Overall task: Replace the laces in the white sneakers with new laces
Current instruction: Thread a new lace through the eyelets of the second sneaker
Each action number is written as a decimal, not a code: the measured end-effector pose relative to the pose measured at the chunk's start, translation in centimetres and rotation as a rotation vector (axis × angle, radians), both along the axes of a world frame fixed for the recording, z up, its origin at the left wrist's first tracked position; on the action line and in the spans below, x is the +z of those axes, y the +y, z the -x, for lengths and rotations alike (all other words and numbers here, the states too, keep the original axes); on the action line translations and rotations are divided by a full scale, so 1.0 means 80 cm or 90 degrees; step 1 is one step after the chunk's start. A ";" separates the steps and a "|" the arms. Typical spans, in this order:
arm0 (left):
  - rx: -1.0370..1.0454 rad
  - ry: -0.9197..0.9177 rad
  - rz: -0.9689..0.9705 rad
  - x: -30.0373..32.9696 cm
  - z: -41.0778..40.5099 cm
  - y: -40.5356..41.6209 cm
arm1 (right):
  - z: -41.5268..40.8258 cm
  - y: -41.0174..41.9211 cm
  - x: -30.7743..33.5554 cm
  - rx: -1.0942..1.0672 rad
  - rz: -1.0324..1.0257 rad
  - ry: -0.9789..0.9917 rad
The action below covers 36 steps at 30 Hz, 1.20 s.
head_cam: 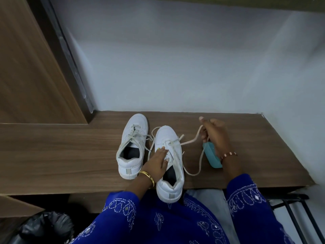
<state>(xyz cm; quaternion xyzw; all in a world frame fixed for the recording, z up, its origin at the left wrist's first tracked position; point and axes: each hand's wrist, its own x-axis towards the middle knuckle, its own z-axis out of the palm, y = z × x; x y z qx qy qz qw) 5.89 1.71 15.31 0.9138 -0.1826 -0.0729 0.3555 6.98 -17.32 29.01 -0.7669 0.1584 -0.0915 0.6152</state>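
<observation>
Two white sneakers stand side by side on a wooden table (61, 155), toes pointing away from me. The left sneaker (131, 147) is laced, its lace ends lying loose. The right sneaker (169, 162) is partly unlaced and its heel hangs over the table's front edge. My left hand (158, 162) rests flat on the right sneaker's tongue, fingers straight. My right hand (214, 136) is raised to the right of it and grips the loose off-white lace (190, 140), which runs from the eyelets to my fingers and loops down onto the table.
A teal object (212, 156) lies on the table under my right wrist. A grey wall stands behind the table and a wooden panel (26, 67) at the left. A black bag (47, 228) sits below left, and a dark metal frame (295, 213) below right.
</observation>
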 end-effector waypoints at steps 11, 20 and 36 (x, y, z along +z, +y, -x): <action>-0.004 -0.001 -0.001 0.007 0.002 0.000 | -0.015 0.003 -0.086 0.118 0.371 0.267; 0.015 0.021 0.049 0.013 0.006 0.005 | -0.063 0.049 -0.099 0.056 0.140 0.267; 0.147 0.132 0.138 0.011 0.015 -0.009 | -0.111 0.057 -0.052 0.010 -0.353 0.306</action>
